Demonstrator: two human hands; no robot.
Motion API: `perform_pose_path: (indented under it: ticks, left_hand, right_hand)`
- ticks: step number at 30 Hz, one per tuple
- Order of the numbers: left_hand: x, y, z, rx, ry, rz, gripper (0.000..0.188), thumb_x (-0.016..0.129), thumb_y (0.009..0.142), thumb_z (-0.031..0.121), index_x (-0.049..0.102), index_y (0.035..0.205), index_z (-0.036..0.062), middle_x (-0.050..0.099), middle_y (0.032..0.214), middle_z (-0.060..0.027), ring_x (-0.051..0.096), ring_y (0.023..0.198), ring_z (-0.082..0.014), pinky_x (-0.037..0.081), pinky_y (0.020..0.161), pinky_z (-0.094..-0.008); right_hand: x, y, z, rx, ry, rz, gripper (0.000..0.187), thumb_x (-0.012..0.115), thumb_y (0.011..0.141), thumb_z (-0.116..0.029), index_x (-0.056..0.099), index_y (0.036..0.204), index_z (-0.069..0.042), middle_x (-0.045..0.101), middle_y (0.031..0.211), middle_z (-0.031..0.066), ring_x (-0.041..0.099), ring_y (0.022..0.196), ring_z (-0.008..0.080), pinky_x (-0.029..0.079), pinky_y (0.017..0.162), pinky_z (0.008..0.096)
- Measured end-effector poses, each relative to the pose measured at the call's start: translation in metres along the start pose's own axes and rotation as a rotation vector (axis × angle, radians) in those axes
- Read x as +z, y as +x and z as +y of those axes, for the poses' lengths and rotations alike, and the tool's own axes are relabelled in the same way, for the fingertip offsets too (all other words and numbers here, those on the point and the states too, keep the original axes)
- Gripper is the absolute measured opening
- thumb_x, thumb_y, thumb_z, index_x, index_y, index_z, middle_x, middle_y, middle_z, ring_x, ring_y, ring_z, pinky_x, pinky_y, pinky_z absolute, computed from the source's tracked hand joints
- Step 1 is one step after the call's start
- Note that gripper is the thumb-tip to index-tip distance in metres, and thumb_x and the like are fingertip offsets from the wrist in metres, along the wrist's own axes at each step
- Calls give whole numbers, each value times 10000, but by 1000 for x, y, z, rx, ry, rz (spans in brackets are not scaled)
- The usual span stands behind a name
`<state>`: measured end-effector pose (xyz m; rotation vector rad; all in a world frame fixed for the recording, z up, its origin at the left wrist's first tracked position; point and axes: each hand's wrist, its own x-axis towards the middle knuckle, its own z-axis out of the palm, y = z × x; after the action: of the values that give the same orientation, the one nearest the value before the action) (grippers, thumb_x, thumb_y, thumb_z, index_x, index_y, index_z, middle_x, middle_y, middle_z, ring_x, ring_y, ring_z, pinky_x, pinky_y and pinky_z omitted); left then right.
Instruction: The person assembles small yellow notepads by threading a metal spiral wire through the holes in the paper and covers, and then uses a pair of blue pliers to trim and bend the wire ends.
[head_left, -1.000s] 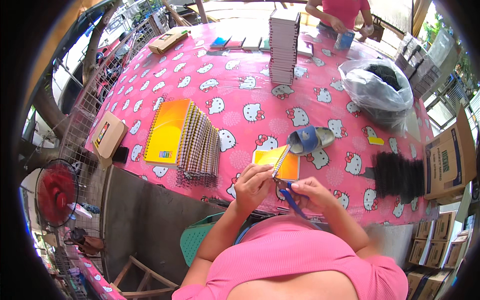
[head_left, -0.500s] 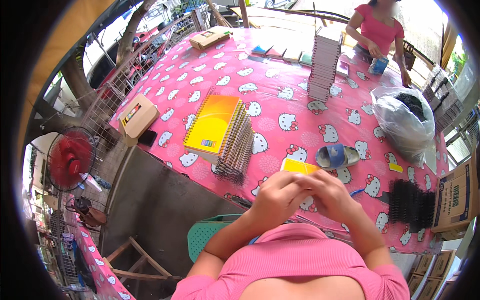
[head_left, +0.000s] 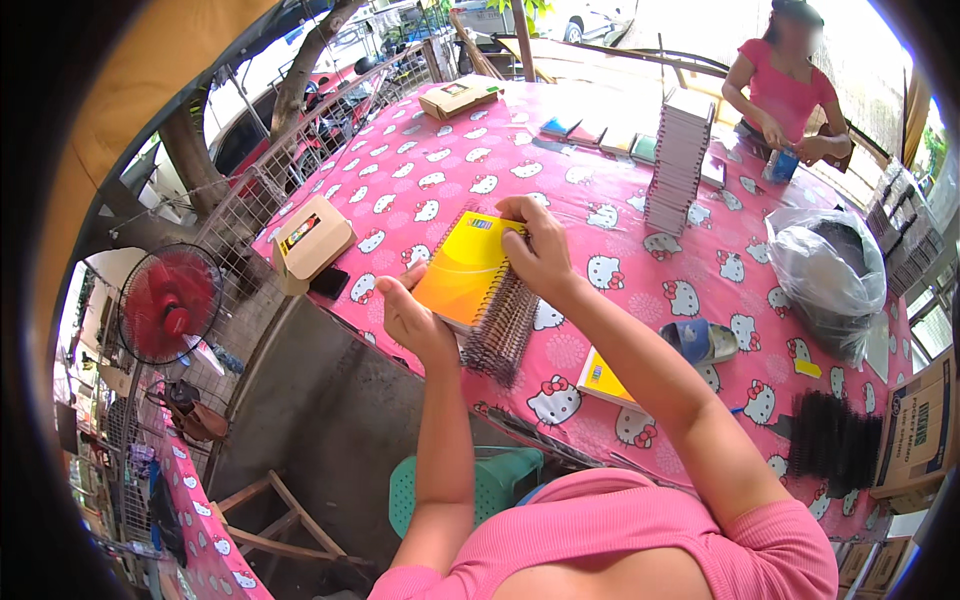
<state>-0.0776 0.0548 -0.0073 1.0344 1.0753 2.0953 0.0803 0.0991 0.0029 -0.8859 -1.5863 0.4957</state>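
A stack of spiral notebooks (head_left: 505,335) stands on the pink table, black wire coils bunched along its right side. On top lies a yellow-orange notebook (head_left: 462,268). My right hand (head_left: 540,248) grips this notebook at its upper right, thumb on the cover and fingers bent over the far edge. Against the lower left edge rests my left hand (head_left: 415,318), thumb raised and apart from the fingers, which are partly hidden. To the right, partly under my right forearm, lies another yellow-covered pad (head_left: 605,380).
A blue slipper (head_left: 695,342), a bag of black material (head_left: 825,280), black wire coils (head_left: 835,440) and a cardboard box (head_left: 918,420) are at right. Farther back stands a tall notebook stack (head_left: 680,165). A co-worker (head_left: 790,95) handles a blue item. An open carton (head_left: 312,243) sits left.
Both hands have moved left and away from me, from near the yellow pad to the notebook stack. The top cover's printed label now lies at the far end instead of the near end.
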Motion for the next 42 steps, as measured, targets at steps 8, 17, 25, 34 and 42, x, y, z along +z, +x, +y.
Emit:
perform_pose_path:
  ticks: [8,17,25,34,42]
  left_hand:
    - [-38,-6,36,243,-45,106,441,281,1010,360,450,1207,3,552,1229,-192,567,1069,-268,446,871,-365]
    - [6,-109,90,335,19,-845,199,536,836,76,615,992,-20,643,1007,-130,610,955,-283,462,865,-430]
    - [18,-141,-51,-617,-54,-774,447,567,887,15,394,1299,26,499,1231,-141,551,1028,-181,479,868,-296]
    - [10,-174,-93,-23,329,-1025,707,617,829,-13,237,1418,71,416,1327,-185,408,1268,-312,346,1034,-365]
    - [8,-177,-98,77,312,-960,611,596,791,-55,425,1347,134,451,1217,-205,445,1186,-351,403,959,-403]
  right_hand:
    - [-100,-94,-12,206,-549,-47,555,610,864,-395,448,1194,21,555,1103,195,543,1005,366,442,847,424]
    - [-114,-265,29,831,-769,208,810,730,777,-263,238,1357,15,600,963,178,624,828,287,481,753,348]
    - [-137,-261,18,818,-403,370,806,725,706,28,239,1346,-39,523,826,60,565,720,155,482,646,280]
    - [-121,-259,39,765,89,227,309,643,780,71,450,971,-78,508,850,-6,516,759,71,455,656,219]
    - [-106,-271,55,581,156,236,295,627,790,66,447,962,-91,508,889,8,502,800,86,453,708,221]
